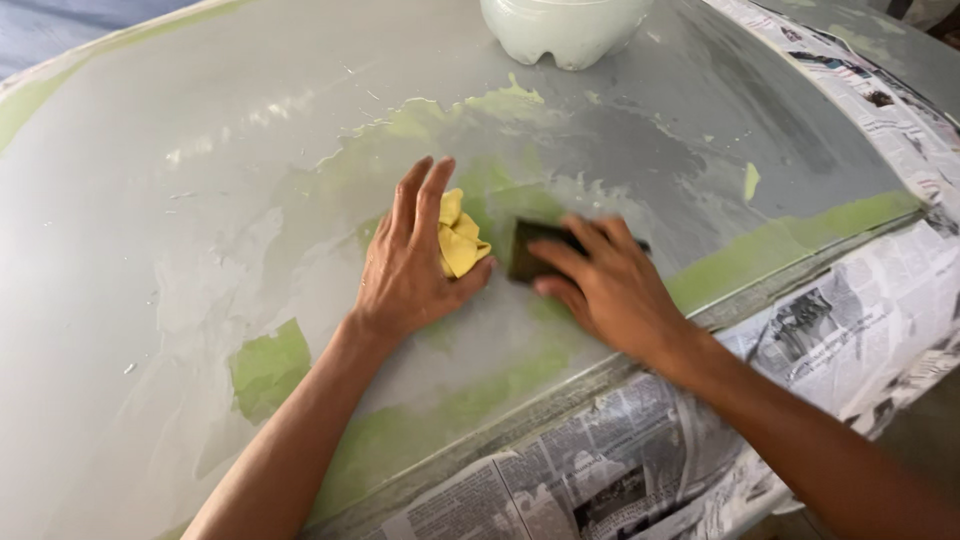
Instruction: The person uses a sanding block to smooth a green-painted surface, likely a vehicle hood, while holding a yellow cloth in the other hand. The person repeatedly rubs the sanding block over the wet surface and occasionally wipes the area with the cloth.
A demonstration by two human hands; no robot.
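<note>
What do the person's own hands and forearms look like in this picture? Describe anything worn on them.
Both the left hand and the right hand are bare: no gloves, rings, watch or bracelets show. Both forearms are uncovered as far as the picture's edge, so no sleeves are visible. The fingernails look short.

The car panel (pixel 200 150) is grey primer, wet and partly glossy, with matt green patches showing through. The yellow cloth (pixel 458 238) looks soft and crumpled. The dark sanding block (pixel 528 255) is matt. Crinkled newspaper (pixel 850 300) masks the edge; the pale plastic container (pixel 565 30) looks smooth and translucent.
</note>
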